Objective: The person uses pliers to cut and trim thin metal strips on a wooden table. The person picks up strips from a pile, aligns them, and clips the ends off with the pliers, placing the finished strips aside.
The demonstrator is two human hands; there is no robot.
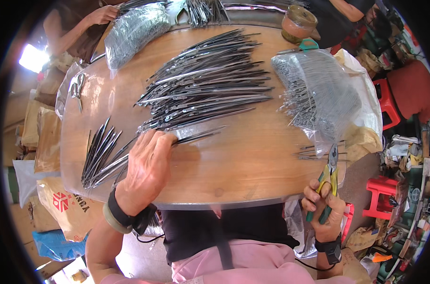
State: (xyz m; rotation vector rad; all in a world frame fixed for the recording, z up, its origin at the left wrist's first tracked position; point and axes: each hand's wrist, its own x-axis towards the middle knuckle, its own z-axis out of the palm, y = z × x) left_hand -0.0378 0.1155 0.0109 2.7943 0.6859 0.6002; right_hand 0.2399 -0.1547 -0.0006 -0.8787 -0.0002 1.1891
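My left hand [151,158] is closed over a few thin dark metal strips [199,136], whose ends stick out to the right past my fingers. Just beyond it lies a large pile of similar pointed strips [205,78], all running roughly left to right. A smaller fanned bunch [97,156] rests on the table to the left of this hand. At the right front edge my right hand [326,203] grips pliers [332,163] with yellow and green handles, jaws pointing away from me. Several thin strips [314,152] lie beside the jaws.
Clear plastic bags of thin metal pieces stand on the wooden table [252,165], one at the back left [134,35], one at the right [319,90]. Scissors [77,90] lie at the left. A jar [298,23] stands far right. Two people's arms show across the table; red stools [380,196] stand right.
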